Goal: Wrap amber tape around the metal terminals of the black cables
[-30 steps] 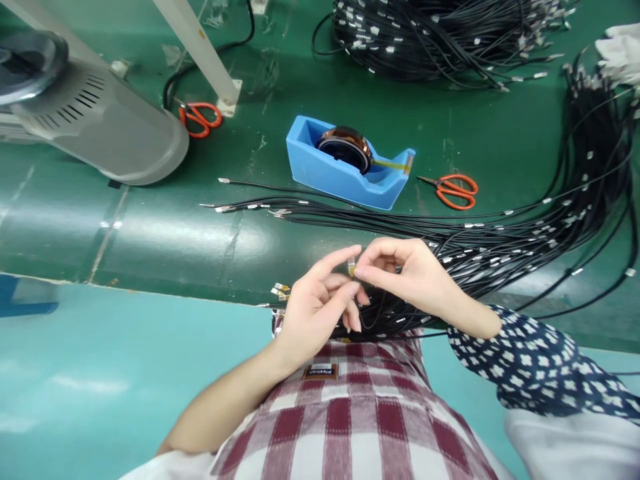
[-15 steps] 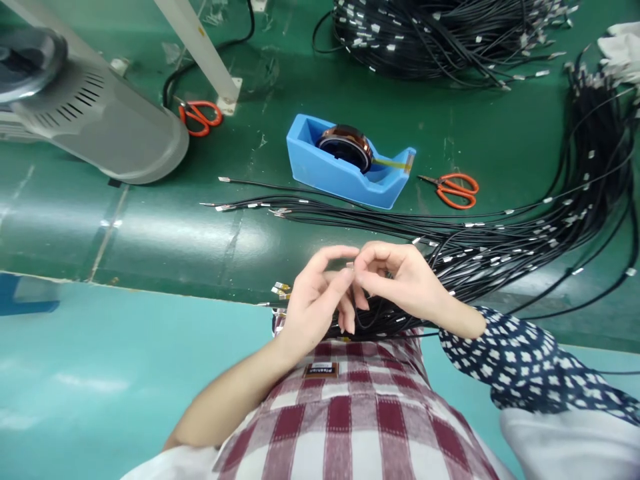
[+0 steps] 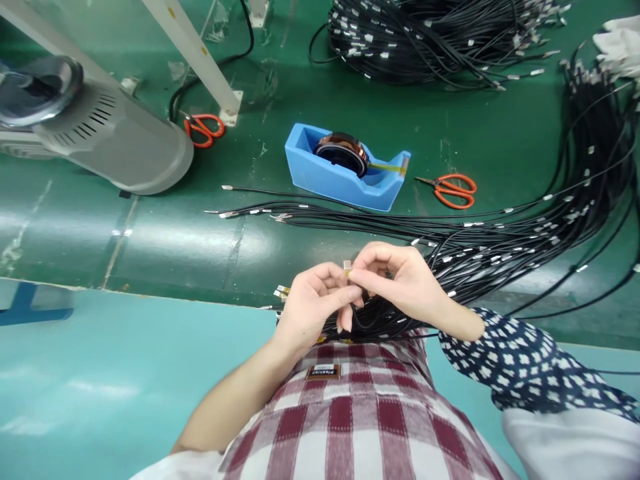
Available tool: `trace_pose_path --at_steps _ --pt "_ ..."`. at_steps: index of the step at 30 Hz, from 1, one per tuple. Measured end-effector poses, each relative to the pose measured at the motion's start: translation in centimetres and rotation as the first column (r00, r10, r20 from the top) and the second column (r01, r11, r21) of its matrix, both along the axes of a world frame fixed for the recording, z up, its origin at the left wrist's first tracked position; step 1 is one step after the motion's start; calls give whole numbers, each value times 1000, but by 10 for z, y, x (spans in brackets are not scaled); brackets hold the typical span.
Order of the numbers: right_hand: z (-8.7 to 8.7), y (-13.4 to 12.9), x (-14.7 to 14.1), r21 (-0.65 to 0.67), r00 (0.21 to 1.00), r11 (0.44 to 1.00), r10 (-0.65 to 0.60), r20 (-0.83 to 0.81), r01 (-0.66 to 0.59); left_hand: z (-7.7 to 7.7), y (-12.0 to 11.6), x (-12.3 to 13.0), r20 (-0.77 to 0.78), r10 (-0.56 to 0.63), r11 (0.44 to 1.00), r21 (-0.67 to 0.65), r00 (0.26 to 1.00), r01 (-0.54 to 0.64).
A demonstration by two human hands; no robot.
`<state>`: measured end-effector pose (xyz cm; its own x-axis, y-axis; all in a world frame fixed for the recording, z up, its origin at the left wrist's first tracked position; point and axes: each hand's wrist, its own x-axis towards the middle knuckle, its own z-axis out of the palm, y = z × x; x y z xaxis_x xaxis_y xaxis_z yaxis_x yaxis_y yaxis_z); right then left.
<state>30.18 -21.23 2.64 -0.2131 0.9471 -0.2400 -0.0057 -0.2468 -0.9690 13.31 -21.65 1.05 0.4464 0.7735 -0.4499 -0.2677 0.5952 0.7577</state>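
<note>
Near the bench's front edge, my right hand [image 3: 397,277] pinches a cable end, whose small metal connector [image 3: 347,265] with a yellowish band shows above the fingertips. Close against it on the left, my left hand [image 3: 313,300] has its thumb and fingers pressed together beside the same cable end. Black cables [image 3: 490,267] with small white labels run under and behind my right hand. More connector ends with yellow tape [image 3: 281,292] lie just left of my left hand.
A blue tape dispenser [image 3: 345,177] with brown tape stands behind the hands. Orange-handled scissors [image 3: 454,191] lie to its right, another pair [image 3: 204,130] at the left near a grey machine [image 3: 135,140]. A coiled cable bundle [image 3: 415,40] lies at the back.
My left fingers have drawn together and moved slightly down and left at the tips. The connector now shows more clearly above my right fingertips. The view has shifted slightly.
</note>
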Motion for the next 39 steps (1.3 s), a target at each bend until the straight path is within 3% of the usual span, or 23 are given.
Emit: trace_pose_path --at_steps 7,17,30,34,39 --pt "-2 -1 1 -135 990 991 -7 -138 -12 1 -2 3 13 79 997 15 997 -80" --pt "-1 1 -2 -162 989 985 -74 -129 53 -1 -9 4 -6 115 989 96 993 -114" --pt "-26 9 0 -57 923 994 66 -379 -94 -4 -10 3 9 32 992 121 999 -33" --pt "-24 6 -2 -15 945 994 100 -313 -110 -2 -8 4 -12 35 995 90 999 -34" --pt "-18 -1 -5 101 999 995 15 -43 -11 -2 -6 5 -92 104 992 87 990 -96"
